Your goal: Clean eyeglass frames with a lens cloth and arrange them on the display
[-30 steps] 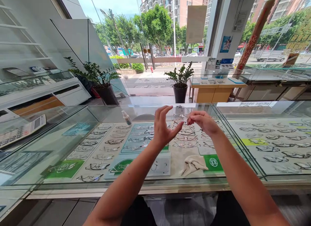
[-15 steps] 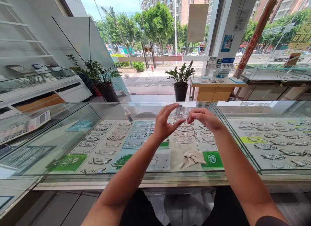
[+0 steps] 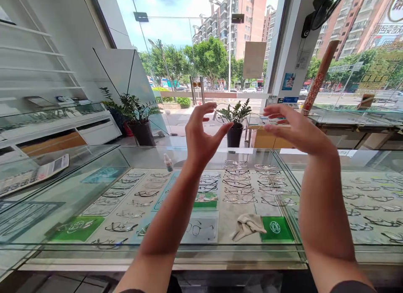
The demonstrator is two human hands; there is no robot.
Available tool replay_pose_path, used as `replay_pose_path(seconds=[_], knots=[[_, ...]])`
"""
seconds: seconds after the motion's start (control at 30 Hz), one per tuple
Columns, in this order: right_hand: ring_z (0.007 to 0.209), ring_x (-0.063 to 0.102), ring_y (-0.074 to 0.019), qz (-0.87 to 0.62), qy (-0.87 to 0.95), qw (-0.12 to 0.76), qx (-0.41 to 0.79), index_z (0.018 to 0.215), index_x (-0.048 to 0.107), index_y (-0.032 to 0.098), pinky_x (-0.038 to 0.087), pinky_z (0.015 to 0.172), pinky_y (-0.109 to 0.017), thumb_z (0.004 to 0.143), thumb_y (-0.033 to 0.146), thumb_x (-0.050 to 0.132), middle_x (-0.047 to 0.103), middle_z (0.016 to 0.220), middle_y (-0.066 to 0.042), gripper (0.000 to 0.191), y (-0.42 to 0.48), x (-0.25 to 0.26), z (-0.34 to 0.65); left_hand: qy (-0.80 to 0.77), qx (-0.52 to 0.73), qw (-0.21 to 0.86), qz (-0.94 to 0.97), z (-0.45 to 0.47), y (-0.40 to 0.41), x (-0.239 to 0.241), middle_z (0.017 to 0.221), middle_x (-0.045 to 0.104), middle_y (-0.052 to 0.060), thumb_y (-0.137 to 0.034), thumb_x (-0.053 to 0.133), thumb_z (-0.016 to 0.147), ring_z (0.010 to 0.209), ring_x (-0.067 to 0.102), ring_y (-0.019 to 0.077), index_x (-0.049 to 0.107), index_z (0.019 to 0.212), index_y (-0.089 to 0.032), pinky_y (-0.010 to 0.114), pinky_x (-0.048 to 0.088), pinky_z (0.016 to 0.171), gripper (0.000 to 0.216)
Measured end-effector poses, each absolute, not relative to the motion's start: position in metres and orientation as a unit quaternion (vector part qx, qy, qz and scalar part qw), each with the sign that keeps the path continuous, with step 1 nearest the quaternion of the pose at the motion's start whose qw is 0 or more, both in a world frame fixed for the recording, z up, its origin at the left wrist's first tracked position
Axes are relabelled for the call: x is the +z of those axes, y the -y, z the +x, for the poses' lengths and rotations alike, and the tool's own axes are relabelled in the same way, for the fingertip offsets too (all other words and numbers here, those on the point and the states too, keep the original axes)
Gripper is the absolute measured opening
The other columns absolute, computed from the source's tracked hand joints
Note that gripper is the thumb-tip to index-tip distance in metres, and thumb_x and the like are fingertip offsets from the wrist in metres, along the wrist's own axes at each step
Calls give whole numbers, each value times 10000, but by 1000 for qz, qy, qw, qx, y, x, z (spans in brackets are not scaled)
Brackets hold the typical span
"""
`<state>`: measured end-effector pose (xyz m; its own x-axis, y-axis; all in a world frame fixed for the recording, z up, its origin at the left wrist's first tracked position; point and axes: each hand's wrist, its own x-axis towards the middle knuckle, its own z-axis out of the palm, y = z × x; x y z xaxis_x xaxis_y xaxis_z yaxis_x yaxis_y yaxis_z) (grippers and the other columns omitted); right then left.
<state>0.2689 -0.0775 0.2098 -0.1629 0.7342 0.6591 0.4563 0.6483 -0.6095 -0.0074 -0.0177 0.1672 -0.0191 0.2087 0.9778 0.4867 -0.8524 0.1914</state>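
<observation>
A pair of thin-rimmed clear eyeglasses [image 3: 219, 116] is raised above the counter, faint against the bright window. My left hand [image 3: 203, 135] curves round its left side, thumb and fingers in a C shape. On the other side, my right hand [image 3: 296, 127] has its thumb and fingertips at what looks like the thin frame's right side; the exact contact is too faint to see. Below, rows of eyeglasses [image 3: 237, 184] lie in the glass display case [image 3: 151, 252]. A beige cloth [image 3: 248, 226] lies crumpled beside a green card [image 3: 275, 228] with a white logo.
A small spray bottle [image 3: 168, 163] stands toward the back of the counter. At the left lies a calculator-like keypad [image 3: 47, 171]. Potted plants [image 3: 234, 135] stand past the case, before the glass front. Another display case [image 3: 371, 200] adjoins at the right.
Both hands have risen with the eyeglasses from over the display rows to window height. They have moved farther apart, the right hand shifting right and loosening its pinch. The view has tilted up.
</observation>
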Motion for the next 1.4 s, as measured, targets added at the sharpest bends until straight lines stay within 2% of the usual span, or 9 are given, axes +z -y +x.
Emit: replay_pose_path(seconds=[0.07,0.17,0.37,0.5,0.63,0.83,1.0,1.4], knots=[[1358,617,-364,-411,739,525,94,1399,705,308,489,1171,-528,783,446,975,691,1454,-92,687,81,195,254,261,-679,89,-680,-4,20,169,1305,753,88,-475,869,887,1162,739,240,619,1319,-261,370,623,879,544],[1378,593,-403,-399,728,553,64,1454,655,347,459,1192,-589,781,454,979,688,1460,-100,755,82,173,230,278,-688,81,-666,-4,25,166,1271,767,82,-477,878,881,1121,749,236,622,1293,-258,375,611,858,533],[1233,640,-382,-414,696,585,45,1418,659,345,485,1119,-579,889,507,886,734,1337,-112,598,75,162,211,328,-683,62,-650,-5,32,159,1150,786,56,-479,910,848,1026,747,221,643,1208,-245,365,577,802,506],[1164,652,-361,-404,666,625,41,1340,681,327,516,1063,-542,903,495,876,748,1250,-116,507,74,160,207,349,-676,60,-646,-2,32,157,1092,789,46,-510,910,841,965,745,215,648,1185,-240,373,564,799,510],[1145,683,-347,-441,658,611,0,1317,662,314,532,1017,-518,934,503,843,771,1222,-111,464,74,160,204,352,-676,63,-644,-2,31,156,1058,789,41,-521,906,842,947,742,214,652,1174,-238,377,556,807,505],[1100,730,-335,-446,664,600,-16,1323,668,321,558,949,-504,953,518,809,808,1198,-99,442,75,163,204,368,-667,57,-645,-3,31,156,1061,789,38,-514,913,836,937,737,207,653,1171,-237,383,548,826,507],[1132,760,-324,-515,659,547,-43,1361,642,289,598,926,-500,977,604,714,806,1250,-100,502,79,166,202,380,-663,51,-643,0,32,156,1047,791,39,-501,912,832,942,741,216,651,1168,-234,379,549,806,502],[1156,768,-341,-540,648,535,-39,1372,644,274,628,855,-496,989,646,686,803,1277,-126,535,78,166,208,360,-657,66,-660,1,29,152,1056,776,37,-473,931,824,952,724,213,652,1164,-240,391,559,852,498]])
